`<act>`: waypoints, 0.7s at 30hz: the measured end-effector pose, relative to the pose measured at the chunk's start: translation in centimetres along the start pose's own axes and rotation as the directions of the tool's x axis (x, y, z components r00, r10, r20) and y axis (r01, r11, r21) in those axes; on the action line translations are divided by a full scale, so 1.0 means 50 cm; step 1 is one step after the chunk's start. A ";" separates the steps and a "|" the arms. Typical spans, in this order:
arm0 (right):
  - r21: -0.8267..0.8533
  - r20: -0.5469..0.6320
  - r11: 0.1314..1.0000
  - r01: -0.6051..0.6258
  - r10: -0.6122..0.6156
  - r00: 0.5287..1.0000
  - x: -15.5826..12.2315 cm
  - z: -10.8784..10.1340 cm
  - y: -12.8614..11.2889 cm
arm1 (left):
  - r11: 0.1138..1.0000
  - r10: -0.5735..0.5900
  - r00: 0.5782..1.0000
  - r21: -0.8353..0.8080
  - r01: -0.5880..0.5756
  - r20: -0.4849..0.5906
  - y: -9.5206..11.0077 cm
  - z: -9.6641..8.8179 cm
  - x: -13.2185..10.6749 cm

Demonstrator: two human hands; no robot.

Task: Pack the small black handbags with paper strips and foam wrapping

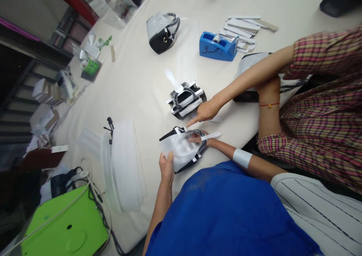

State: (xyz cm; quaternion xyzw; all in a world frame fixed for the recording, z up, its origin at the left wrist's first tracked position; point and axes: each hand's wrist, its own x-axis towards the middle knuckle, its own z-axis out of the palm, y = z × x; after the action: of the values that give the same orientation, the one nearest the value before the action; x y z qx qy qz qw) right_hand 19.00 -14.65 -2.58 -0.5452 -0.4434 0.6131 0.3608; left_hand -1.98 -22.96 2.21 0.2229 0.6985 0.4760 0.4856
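A small handbag (181, 150) with a pale wrapped body and black trim lies tilted before me. My left hand (166, 167) grips its near left edge, thumb on the pale covering. My right hand (208, 142) reaches in at the wrapped handle (203, 146), its visible fingers stretched against the bag's side; the handle covers part of it. A white toothed strap (211, 136) sticks out by that handle. A co-worker's hand (205, 112) points a finger at the bag's upper edge. Just beyond stands a second handbag (186, 101), upright, with white wrapping and a strap.
A blue tape dispenser (217, 46) and a pile of card strips (243, 29) lie at the back. Another handbag (162, 33) rests farther off. White sheets (126, 165) are on the left, a green machine (65, 222) with cables lower left. The co-worker's plaid sleeve (322, 52) comes from the right.
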 end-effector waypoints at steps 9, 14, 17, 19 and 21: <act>0.220 0.133 0.974 -0.049 0.020 0.991 -0.063 -0.075 0.007 | 0.998 0.036 0.999 -0.044 -0.037 -0.016 -0.010 -0.010 0.000; 0.295 0.094 0.956 0.016 -0.046 0.995 -0.089 -0.072 -0.038 | 0.994 0.017 1.000 -0.111 -0.019 -0.016 -0.006 -0.031 0.001; 0.125 0.012 0.971 0.206 -0.209 0.978 -0.086 -0.057 -0.076 | 0.991 0.011 0.999 -0.135 -0.016 -0.037 -0.004 -0.044 0.000; -0.139 -0.007 0.932 0.334 -0.338 0.941 -0.082 -0.045 -0.103 | 0.990 0.006 0.999 -0.143 -0.012 -0.040 -0.004 -0.050 0.000; -0.418 0.007 0.812 0.407 -0.445 0.896 -0.081 -0.030 -0.128 | 0.989 -0.003 1.000 -0.150 -0.001 -0.030 -0.005 -0.051 -0.001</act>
State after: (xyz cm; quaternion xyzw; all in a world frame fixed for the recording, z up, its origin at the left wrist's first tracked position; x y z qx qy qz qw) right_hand 20.80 -15.96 4.84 -0.5225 -0.6556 0.3847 0.3864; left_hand -4.21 -24.27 2.22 0.1783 0.6681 0.5302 0.4907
